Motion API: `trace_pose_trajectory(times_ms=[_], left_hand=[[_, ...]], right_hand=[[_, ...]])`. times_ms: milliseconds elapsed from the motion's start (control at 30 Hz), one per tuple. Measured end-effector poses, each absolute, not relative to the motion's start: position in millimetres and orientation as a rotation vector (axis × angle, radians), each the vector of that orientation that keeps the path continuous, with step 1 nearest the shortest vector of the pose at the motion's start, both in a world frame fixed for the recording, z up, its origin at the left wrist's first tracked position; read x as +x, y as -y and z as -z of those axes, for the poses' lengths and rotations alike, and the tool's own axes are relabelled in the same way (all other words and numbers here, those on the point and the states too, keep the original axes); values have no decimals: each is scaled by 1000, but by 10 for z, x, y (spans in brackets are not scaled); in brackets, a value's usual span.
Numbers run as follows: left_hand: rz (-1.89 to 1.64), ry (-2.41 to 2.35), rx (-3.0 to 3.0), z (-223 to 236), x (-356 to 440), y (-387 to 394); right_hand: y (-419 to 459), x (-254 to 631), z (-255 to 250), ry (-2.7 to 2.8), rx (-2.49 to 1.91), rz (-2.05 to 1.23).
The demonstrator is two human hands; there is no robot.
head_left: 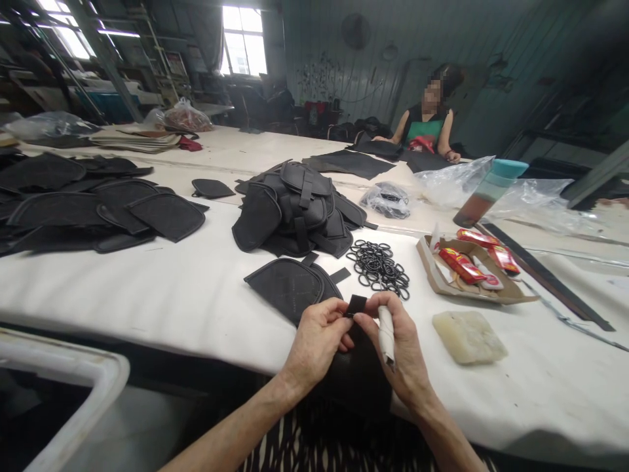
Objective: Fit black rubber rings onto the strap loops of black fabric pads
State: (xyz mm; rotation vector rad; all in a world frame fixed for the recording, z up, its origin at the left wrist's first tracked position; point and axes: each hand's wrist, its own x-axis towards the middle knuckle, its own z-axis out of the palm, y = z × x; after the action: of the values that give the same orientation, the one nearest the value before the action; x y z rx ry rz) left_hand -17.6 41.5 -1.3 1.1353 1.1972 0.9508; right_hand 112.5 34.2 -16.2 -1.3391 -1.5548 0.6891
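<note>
My left hand (pixel 318 341) and my right hand (pixel 400 341) meet at the table's front edge, both pinching a small black strap tab (pixel 356 305) on a black leather piece (pixel 361 377) that hangs over the edge toward my lap. A white stick-like tool (pixel 386 335) lies tucked in my right palm. Just beyond my hands lies a flat black shaped piece (pixel 289 285). A pile of black rings (pixel 379 263) sits to its right. A heap of finished black pieces with straps (pixel 299 208) is farther back.
A cardboard tray (pixel 432 269) with red packets lies to the right, a pale waxy block (pixel 468 336) in front of it. More black pieces (pixel 98 206) cover the left. A bottle (pixel 489 191) and plastic bags lie behind. Another person sits at the far end.
</note>
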Motion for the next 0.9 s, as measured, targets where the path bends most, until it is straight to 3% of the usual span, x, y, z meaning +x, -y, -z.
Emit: trace_pose_trajectory(times_ms=[300, 500, 600, 900], left_hand=[[-1128, -1265, 1117, -143, -107, -260], [-520, -889, 577, -16, -258, -219], [-461, -781, 336, 12, -269, -279], [-749, -1010, 358, 48, -131, -199]], right_hand=[[-524, 1328, -162, 1524, -1249, -671], [-418, 1337, -117, 1553, -1198, -724], [-241, 1269, -52, 1697, -1062, -702], [64, 1147, -25, 2196, -650, -87]])
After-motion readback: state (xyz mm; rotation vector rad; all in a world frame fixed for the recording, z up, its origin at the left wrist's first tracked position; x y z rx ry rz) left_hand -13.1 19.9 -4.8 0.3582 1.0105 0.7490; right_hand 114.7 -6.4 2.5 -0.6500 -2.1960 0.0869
